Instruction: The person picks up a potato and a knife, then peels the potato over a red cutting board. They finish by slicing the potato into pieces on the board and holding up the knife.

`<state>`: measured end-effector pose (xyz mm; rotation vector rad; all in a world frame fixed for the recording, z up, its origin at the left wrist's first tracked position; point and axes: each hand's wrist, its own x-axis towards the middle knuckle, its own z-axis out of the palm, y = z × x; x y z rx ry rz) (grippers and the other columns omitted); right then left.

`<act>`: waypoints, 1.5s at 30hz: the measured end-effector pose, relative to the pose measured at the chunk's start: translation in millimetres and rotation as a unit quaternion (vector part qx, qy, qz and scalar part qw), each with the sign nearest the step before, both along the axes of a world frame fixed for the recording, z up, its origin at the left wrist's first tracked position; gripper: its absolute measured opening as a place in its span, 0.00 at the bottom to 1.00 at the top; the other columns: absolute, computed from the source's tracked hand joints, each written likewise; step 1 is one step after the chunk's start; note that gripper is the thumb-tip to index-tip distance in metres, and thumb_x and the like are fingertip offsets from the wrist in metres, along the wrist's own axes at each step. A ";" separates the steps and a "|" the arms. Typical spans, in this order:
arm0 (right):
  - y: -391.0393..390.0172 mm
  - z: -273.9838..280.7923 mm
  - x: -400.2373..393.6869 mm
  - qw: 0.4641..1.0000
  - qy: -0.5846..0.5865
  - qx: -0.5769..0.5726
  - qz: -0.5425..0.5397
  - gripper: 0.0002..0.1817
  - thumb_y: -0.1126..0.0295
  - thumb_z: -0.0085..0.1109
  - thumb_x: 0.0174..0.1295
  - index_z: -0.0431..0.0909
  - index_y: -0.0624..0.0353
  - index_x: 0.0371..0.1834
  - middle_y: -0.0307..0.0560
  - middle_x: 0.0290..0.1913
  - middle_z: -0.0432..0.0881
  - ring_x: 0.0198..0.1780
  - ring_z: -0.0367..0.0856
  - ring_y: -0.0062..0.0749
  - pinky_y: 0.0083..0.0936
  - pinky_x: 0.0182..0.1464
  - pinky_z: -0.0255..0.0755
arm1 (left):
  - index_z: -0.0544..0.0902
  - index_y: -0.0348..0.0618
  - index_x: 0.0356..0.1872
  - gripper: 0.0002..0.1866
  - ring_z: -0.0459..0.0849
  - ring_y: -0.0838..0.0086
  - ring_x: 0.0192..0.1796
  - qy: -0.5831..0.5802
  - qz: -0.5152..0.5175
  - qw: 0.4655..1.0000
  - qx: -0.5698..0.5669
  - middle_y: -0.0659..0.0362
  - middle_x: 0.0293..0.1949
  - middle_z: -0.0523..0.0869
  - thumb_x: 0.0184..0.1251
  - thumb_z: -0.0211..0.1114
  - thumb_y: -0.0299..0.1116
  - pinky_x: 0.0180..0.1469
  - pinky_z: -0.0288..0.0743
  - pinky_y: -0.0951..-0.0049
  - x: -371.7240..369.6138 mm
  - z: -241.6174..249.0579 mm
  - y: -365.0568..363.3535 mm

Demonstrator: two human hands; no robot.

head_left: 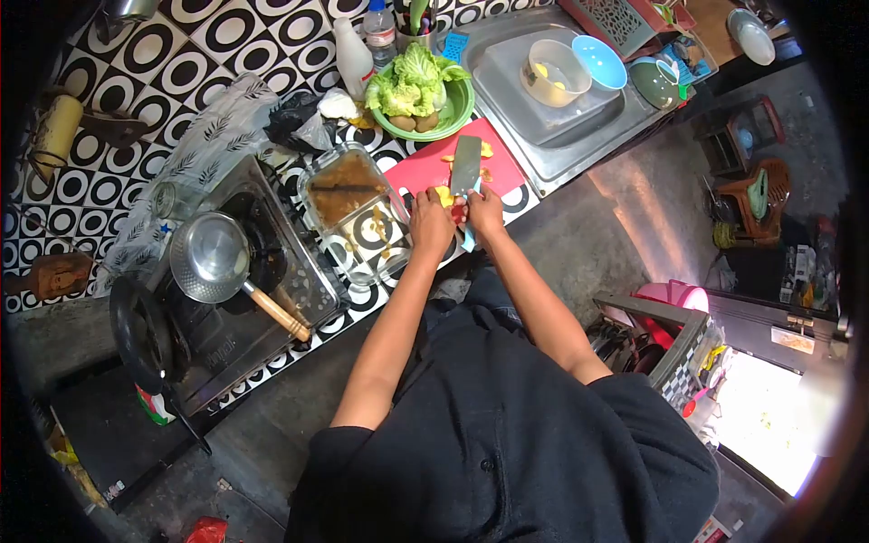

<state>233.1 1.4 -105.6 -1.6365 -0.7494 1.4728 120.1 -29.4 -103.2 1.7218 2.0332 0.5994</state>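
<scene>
My right hand (485,212) is closed around the light-blue handle of a cleaver (466,161), its broad blade pointing away over the red cutting board (415,175). My left hand (433,226) is closed beside it at the board's near edge, with a yellow peeled piece, apparently potato (444,195), at its fingertips. A small red patch shows between the hands; I cannot make out what it is. Yellow scraps (486,148) lie around the blade. Behind the board, a green bowl (459,116) holds leafy greens (412,83) and brown potatoes (425,122).
Left of the board sits a glass dish (315,213) with brown liquid, then a stove (299,271) carrying a steel pan (210,258). To the right is a sink (534,154) with a clear tub (554,74) and a blue bowl (599,63). Bottles (353,59) stand behind.
</scene>
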 end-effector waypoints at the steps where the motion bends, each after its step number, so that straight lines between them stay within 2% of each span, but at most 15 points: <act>1: -0.3 2.6 3.9 1.000 -0.003 -0.001 0.010 0.09 0.70 0.53 0.75 0.78 0.65 0.47 0.42 0.27 0.80 0.21 0.73 0.22 0.25 0.23 0.71 | 0.76 0.27 0.57 0.25 0.80 0.48 0.57 0.000 0.001 1.000 -0.001 0.41 0.53 0.79 0.62 0.69 0.31 0.59 0.76 0.55 0.1 3.9 -0.4; 5: -1.8 7.8 18.0 0.999 0.001 0.004 0.039 0.10 0.73 0.50 0.76 0.76 0.66 0.52 0.43 0.28 0.82 0.20 0.72 0.19 0.22 0.21 0.70 | 0.76 0.26 0.57 0.26 0.78 0.48 0.57 0.012 0.005 1.000 0.015 0.42 0.51 0.77 0.62 0.71 0.33 0.59 0.76 0.54 2.4 9.1 3.3; 9: 0.0 7.3 40.2 0.997 -0.008 -0.007 0.078 0.12 0.73 0.50 0.76 0.75 0.67 0.56 0.43 0.28 0.82 0.20 0.73 0.20 0.23 0.21 0.70 | 0.77 0.31 0.53 0.22 0.78 0.48 0.56 0.022 0.001 1.000 0.018 0.43 0.52 0.77 0.63 0.71 0.34 0.57 0.76 0.53 2.0 6.7 6.6; 10: 2.3 2.2 47.5 0.995 -0.004 0.001 0.101 0.14 0.72 0.50 0.76 0.75 0.68 0.58 0.43 0.28 0.83 0.20 0.73 0.21 0.23 0.21 0.70 | 0.78 0.35 0.51 0.18 0.77 0.48 0.57 0.019 0.001 1.000 0.019 0.45 0.52 0.76 0.63 0.71 0.32 0.57 0.75 0.52 2.0 9.4 7.2; 14: 15.3 5.4 69.3 0.988 -0.011 0.007 0.154 0.14 0.72 0.49 0.76 0.76 0.66 0.58 0.43 0.29 0.83 0.19 0.73 0.21 0.23 0.21 0.70 | 0.80 0.39 0.50 0.17 0.76 0.48 0.59 0.029 -0.005 0.999 0.023 0.45 0.51 0.76 0.62 0.71 0.31 0.58 0.74 0.51 4.6 10.8 12.9; 19: 38.7 15.0 95.4 0.977 -0.001 0.008 0.211 0.15 0.74 0.49 0.76 0.75 0.65 0.61 0.43 0.29 0.84 0.20 0.73 0.20 0.22 0.21 0.69 | 0.81 0.37 0.47 0.14 0.76 0.48 0.57 0.046 0.009 0.999 0.022 0.45 0.50 0.77 0.61 0.70 0.29 0.57 0.74 0.51 11.3 13.7 19.9; 24: 59.3 17.3 117.9 0.967 -0.027 0.014 0.255 0.19 0.73 0.52 0.76 0.71 0.69 0.66 0.43 0.29 0.85 0.20 0.74 0.20 0.23 0.21 0.70 | 0.82 0.35 0.45 0.11 0.76 0.49 0.55 0.055 0.033 0.997 0.030 0.46 0.49 0.78 0.63 0.67 0.26 0.58 0.73 0.52 16.5 11.9 21.3; 30: 82.2 3.2 137.7 0.962 -0.002 0.008 0.273 0.18 0.73 0.51 0.76 0.72 0.70 0.64 0.45 0.29 0.85 0.19 0.74 0.20 0.23 0.21 0.70 | 0.85 0.36 0.37 0.06 0.76 0.52 0.49 0.109 0.049 0.990 0.073 0.49 0.41 0.80 0.66 0.64 0.29 0.52 0.71 0.52 19.7 13.7 26.2; 34: 99.0 -5.0 147.5 0.956 0.023 -0.006 0.292 0.18 0.73 0.51 0.77 0.71 0.71 0.65 0.47 0.29 0.86 0.19 0.73 0.21 0.22 0.21 0.69 | 0.85 0.38 0.38 0.07 0.77 0.54 0.49 0.147 0.059 0.986 0.059 0.51 0.41 0.81 0.67 0.64 0.30 0.53 0.70 0.53 19.5 12.9 28.6; 37: 109.9 -14.8 153.7 0.954 0.043 -0.005 0.298 0.28 0.73 0.51 0.76 0.60 0.74 0.76 0.48 0.29 0.85 0.18 0.73 0.20 0.23 0.20 0.70 | 0.85 0.37 0.39 0.07 0.78 0.53 0.49 0.130 0.066 0.988 0.049 0.50 0.41 0.81 0.67 0.63 0.29 0.52 0.71 0.54 18.6 15.5 32.5; 41: 122.5 -14.7 159.7 0.950 0.039 -0.001 0.311 0.29 0.73 0.51 0.76 0.58 0.75 0.76 0.48 0.30 0.85 0.18 0.73 0.21 0.23 0.20 0.71 | 0.83 0.33 0.40 0.06 0.79 0.50 0.48 0.068 0.100 0.990 0.075 0.47 0.41 0.80 0.67 0.63 0.25 0.52 0.73 0.53 23.6 19.9 40.3; 44: 131.6 -17.2 162.0 0.945 0.051 -0.007 0.322 0.30 0.73 0.51 0.76 0.57 0.75 0.77 0.48 0.29 0.85 0.18 0.73 0.21 0.22 0.21 0.71 | 0.82 0.32 0.41 0.06 0.80 0.49 0.47 -0.021 0.121 0.989 0.086 0.46 0.41 0.80 0.67 0.65 0.23 0.51 0.75 0.53 34.6 25.7 53.3; 45: 133.7 -18.5 161.6 0.945 0.055 -0.009 0.321 0.30 0.73 0.51 0.76 0.57 0.75 0.77 0.48 0.29 0.85 0.18 0.73 0.21 0.22 0.21 0.71 | 0.82 0.32 0.41 0.06 0.81 0.52 0.46 -0.034 0.124 0.988 0.090 0.47 0.41 0.80 0.67 0.65 0.24 0.49 0.76 0.56 38.8 25.9 58.2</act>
